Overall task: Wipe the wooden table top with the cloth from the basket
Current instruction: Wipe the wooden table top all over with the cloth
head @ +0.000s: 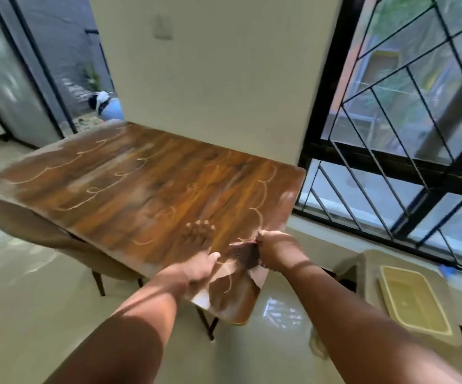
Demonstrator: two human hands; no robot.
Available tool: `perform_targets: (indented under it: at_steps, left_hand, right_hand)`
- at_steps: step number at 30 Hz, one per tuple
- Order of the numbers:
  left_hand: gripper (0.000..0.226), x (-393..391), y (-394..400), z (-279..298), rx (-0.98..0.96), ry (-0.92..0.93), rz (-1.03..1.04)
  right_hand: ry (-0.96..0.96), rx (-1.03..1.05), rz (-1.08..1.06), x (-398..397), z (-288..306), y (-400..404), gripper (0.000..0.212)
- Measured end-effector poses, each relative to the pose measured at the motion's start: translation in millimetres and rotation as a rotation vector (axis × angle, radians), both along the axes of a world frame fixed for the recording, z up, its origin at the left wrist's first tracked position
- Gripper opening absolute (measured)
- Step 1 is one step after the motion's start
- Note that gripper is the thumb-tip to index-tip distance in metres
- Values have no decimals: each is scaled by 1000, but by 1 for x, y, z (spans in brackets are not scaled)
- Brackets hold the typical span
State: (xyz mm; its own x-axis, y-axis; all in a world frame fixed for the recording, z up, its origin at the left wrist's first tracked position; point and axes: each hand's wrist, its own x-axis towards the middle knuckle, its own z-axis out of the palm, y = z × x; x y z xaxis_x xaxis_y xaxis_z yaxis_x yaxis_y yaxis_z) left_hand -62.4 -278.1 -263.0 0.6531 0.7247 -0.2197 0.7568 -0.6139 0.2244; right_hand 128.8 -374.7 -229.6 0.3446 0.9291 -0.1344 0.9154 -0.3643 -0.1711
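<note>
A glossy wooden table top [130,178] with pale curly markings fills the middle of the view. My left hand [200,266] lies flat on its near corner, fingers spread, and its reflection shows in the shine. My right hand [275,249] is just to the right, closed on a dark reddish cloth [245,253] that touches the table near the right edge. The yellow basket [415,297] sits low on the right on a beige stand, and nothing shows inside it.
A brown upholstered chair [38,234] is tucked under the table's left side. A white wall stands behind the table. A black-barred window [407,112] runs along the right. Shiny tiled floor [16,300] lies to the left and below.
</note>
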Motion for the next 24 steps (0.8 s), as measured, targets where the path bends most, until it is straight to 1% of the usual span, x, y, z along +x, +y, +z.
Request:
perform_targets:
  at_steps: [1, 2, 3, 4, 6, 7, 8, 11, 12, 14, 16, 18, 20, 22, 24]
  left_hand:
    - [66, -11, 3, -6, 30, 5, 33]
    - [66, -20, 6, -13, 128, 32, 29]
    - [67, -27, 8, -19, 221, 64, 3]
    - [68, -31, 9, -23, 267, 82, -18]
    - [67, -35, 12, -32, 263, 119, -38]
    - [67, -36, 15, -37, 244, 143, -54]
    - [67, -37, 16, -42, 228, 164, -69]
    - [67, -41, 24, -52, 211, 202, -130]
    - [67, -42, 28, -54, 215, 206, -141]
    - [67, -43, 35, -57, 232, 212, -141]
    - [65, -42, 42, -58, 216, 227, -130]
    - [65, -39, 47, -59, 200, 217, -107]
    - [65, -35, 46, -61, 183, 196, -105]
    - [66, -32, 42, -64, 174, 173, -143]
    - [67, -27, 38, -66, 185, 178, -204]
  right_hand:
    - [-3, 14, 0, -6, -2, 5, 11]
    - [-12, 36, -7, -11, -6, 9, 12]
    - [-29, 74, -6, -16, -11, 13, 16]
    - [-27, 104, 6, -22, -16, 16, 22]
    - [34, 125, 66, -38, -32, 11, 41]
    - [102, 110, 89, -48, -45, 3, 50]
    - [135, 143, 120, -58, -61, -9, 51]
    - [20, 102, 360, -85, -100, -48, 34]
    - [4, 107, 379, -88, -107, -56, 36]
    - [137, 76, 308, -91, -104, -56, 42]
    - [188, 108, 310, -86, -105, -55, 43]
    - [195, 162, 356, -78, -97, -54, 40]
    - [195, 117, 400, -69, -84, -57, 36]
    - [139, 130, 399, -62, -77, -58, 31]
    - [75, 73, 354, -69, -69, -59, 30]
